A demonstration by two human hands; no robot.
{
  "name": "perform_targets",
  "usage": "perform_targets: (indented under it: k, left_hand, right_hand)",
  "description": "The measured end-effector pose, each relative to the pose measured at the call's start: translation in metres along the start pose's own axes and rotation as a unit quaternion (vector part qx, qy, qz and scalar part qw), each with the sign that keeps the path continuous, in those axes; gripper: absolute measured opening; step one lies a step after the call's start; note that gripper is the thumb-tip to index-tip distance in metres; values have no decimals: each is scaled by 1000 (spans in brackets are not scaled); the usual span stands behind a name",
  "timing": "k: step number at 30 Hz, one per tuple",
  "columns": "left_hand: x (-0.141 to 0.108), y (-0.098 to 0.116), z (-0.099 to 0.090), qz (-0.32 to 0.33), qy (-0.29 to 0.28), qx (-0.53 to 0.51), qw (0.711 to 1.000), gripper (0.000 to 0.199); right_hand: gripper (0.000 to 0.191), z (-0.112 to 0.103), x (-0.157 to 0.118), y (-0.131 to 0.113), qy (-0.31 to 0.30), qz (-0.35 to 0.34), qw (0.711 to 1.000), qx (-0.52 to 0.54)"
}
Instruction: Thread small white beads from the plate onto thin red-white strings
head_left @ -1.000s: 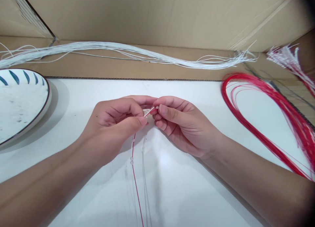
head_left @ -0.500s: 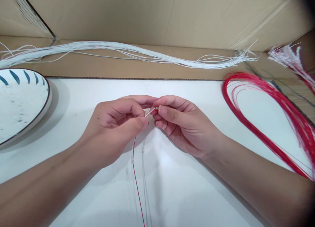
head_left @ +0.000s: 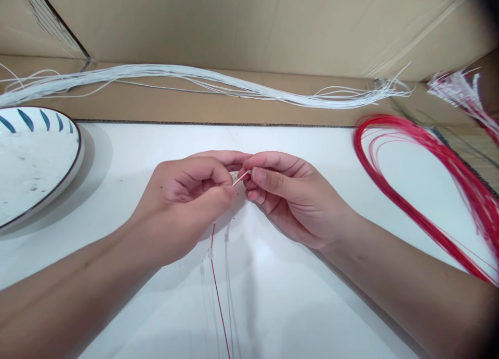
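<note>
Both hands meet above the white table, fingertips nearly touching. Between thumb and index finger, my left hand pinches a red cord together with a white cord. My right hand is closed on the far end of these strands, where a tiny clear bead shows at the fingertips. From beneath my left hand the red cord hangs down toward the lower edge of the view. Small clear beads sit on it a little below the hand. My fingers hide exactly how the cords and bead meet.
A white plate with blue-green leaf marks stands at the left. A bundle of white cords lies along the cardboard at the back. Coiled red cords lie at the right, with a pink-and-white bunch of cords behind.
The hands keep the same pinch and have barely moved. The whole view has shifted very slightly, with the plate and red coil a little further right.
</note>
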State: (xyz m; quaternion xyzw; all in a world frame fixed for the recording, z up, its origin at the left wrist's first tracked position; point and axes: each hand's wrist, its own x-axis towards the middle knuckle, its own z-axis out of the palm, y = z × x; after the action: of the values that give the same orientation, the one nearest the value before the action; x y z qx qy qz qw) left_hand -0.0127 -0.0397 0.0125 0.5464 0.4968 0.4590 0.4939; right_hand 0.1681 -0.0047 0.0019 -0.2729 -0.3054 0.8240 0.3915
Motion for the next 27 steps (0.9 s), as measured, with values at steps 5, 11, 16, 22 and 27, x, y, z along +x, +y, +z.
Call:
perform_targets:
  k: [5,11,16,22,27]
  left_hand:
    - [2,0,0,14,-4,10,1000,19]
    - [0,2,-3,20,-24,43,999,21]
    - [0,2,-1,13,-39,30,999,22]
    - [0,0,-4,12,-30,9,999,19]
    - [0,2,-1,8,-42,-23,999,22]
  right_hand:
    - [9,-1,0,0,-10,-4,1000,5]
    - [8,-3,2,4,-35,-28,999,-10]
    - [21,-2,0,7,-21,-31,997,-67]
    - [4,-1,-1,6,-29,-38,997,-66]
    - [10,-2,-1,7,-30,-43,994,-97]
